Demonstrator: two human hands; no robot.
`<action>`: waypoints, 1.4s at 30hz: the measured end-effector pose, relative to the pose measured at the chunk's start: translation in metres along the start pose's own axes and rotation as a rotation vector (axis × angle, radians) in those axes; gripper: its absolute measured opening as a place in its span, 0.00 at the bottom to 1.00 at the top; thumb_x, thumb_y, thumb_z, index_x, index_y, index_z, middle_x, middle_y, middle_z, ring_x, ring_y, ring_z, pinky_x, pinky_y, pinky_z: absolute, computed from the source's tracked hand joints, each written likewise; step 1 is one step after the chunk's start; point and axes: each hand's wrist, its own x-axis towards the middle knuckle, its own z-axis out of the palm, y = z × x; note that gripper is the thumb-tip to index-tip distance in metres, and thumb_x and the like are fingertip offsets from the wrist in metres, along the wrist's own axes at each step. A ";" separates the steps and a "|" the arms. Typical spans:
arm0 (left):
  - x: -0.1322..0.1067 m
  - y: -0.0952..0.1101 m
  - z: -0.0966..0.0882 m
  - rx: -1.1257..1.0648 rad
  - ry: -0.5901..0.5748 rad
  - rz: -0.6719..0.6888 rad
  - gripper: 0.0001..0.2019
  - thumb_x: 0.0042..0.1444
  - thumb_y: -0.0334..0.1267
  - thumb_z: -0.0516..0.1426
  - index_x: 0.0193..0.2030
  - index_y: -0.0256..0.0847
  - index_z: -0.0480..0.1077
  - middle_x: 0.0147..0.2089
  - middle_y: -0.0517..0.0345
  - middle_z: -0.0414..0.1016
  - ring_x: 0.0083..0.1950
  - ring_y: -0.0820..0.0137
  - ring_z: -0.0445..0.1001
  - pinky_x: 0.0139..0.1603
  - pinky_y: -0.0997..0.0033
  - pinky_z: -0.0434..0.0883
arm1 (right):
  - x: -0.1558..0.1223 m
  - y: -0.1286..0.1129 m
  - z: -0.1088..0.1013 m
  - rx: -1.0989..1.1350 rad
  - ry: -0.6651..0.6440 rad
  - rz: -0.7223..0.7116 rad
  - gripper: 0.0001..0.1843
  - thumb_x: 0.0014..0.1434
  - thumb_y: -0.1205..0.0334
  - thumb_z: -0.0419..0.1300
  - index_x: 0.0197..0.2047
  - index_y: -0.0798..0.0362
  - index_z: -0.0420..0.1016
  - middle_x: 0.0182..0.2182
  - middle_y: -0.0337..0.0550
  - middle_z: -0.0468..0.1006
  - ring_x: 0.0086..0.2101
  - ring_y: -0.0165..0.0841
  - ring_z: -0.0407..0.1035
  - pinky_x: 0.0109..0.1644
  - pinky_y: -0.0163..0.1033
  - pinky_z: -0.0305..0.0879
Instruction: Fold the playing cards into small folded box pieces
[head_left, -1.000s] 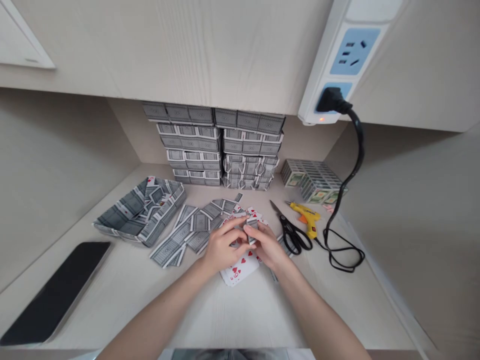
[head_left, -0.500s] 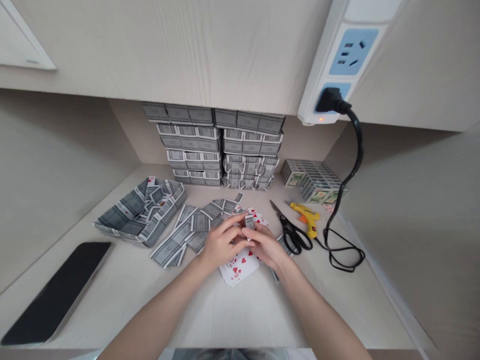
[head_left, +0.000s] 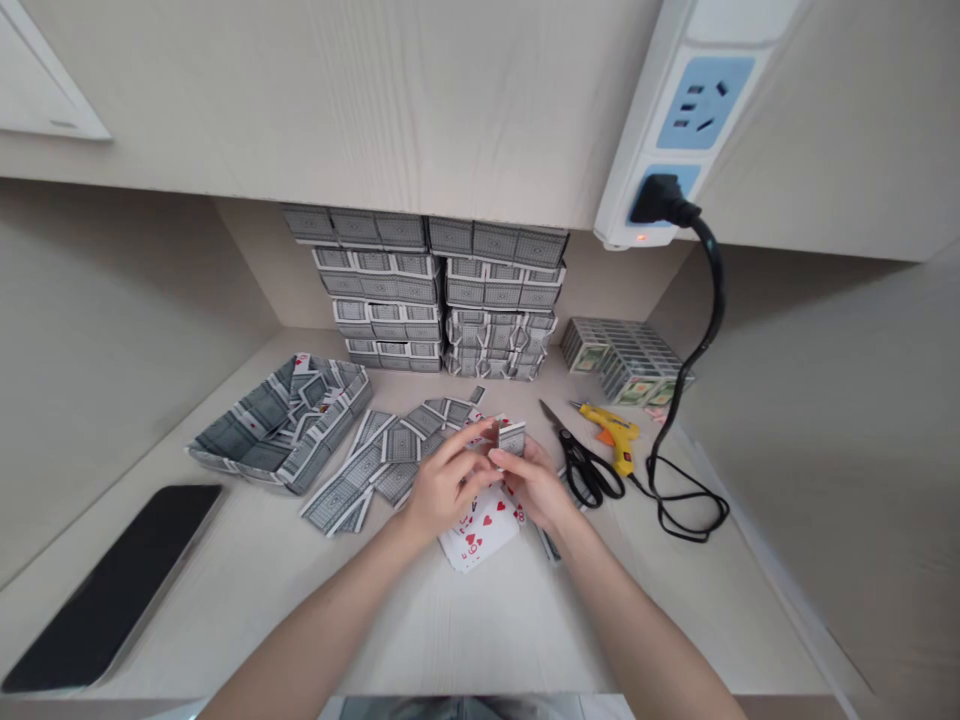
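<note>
I am facing a pale wooden desk (head_left: 480, 620) under an overhead cabinet (head_left: 375, 100), where a white power strip (head_left: 701, 90) is glowing.

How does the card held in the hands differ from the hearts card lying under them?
The held card shows its grey patterned back; the hearts card shows its white face with red pips. The held card is pinched above the desk by the fingers of the left hand and right hand; the hearts card lies flat on it. The held card looks folded smaller. Both are playing cards.
</note>
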 end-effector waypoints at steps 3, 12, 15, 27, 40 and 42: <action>0.004 -0.003 0.001 -0.193 0.034 -0.243 0.13 0.58 0.44 0.49 0.33 0.38 0.70 0.46 0.51 0.72 0.36 0.71 0.74 0.38 0.69 0.73 | 0.000 -0.002 -0.004 -0.196 0.040 -0.153 0.29 0.36 0.63 0.70 0.44 0.49 0.69 0.43 0.42 0.75 0.42 0.38 0.69 0.50 0.45 0.62; 0.009 -0.015 0.004 -0.907 -0.383 -0.664 0.19 0.50 0.52 0.54 0.34 0.35 0.69 0.26 0.55 0.74 0.26 0.71 0.74 0.30 0.70 0.73 | 0.002 -0.002 -0.007 -0.556 -0.007 -0.443 0.30 0.37 0.65 0.69 0.47 0.47 0.71 0.51 0.44 0.67 0.54 0.40 0.58 0.58 0.46 0.52; 0.012 -0.016 0.002 -0.881 -0.341 -0.632 0.21 0.43 0.46 0.62 0.42 0.36 0.69 0.38 0.51 0.76 0.31 0.70 0.75 0.34 0.68 0.74 | 0.002 -0.002 -0.010 -0.626 0.001 -0.475 0.33 0.35 0.69 0.69 0.48 0.47 0.71 0.51 0.44 0.66 0.53 0.41 0.58 0.58 0.45 0.52; 0.005 -0.035 0.006 -0.068 -0.050 -0.239 0.29 0.45 0.37 0.62 0.55 0.43 0.61 0.48 0.51 0.71 0.35 0.71 0.75 0.38 0.68 0.74 | 0.011 0.005 -0.017 -0.303 0.130 -0.087 0.18 0.48 0.48 0.60 0.36 0.53 0.76 0.31 0.44 0.78 0.29 0.38 0.73 0.35 0.46 0.70; 0.003 -0.034 0.002 0.091 -0.200 -0.195 0.28 0.50 0.34 0.58 0.58 0.48 0.57 0.58 0.54 0.58 0.37 0.74 0.73 0.44 0.68 0.73 | 0.011 0.008 -0.020 -0.399 0.184 -0.050 0.16 0.40 0.52 0.66 0.30 0.54 0.76 0.25 0.41 0.78 0.22 0.35 0.72 0.28 0.41 0.72; 0.003 -0.034 0.002 0.110 -0.214 -0.187 0.28 0.50 0.33 0.57 0.59 0.48 0.57 0.58 0.54 0.58 0.42 0.71 0.72 0.46 0.69 0.72 | 0.012 0.010 -0.022 -0.393 0.201 -0.038 0.16 0.39 0.52 0.67 0.29 0.54 0.75 0.23 0.40 0.78 0.21 0.34 0.71 0.27 0.40 0.71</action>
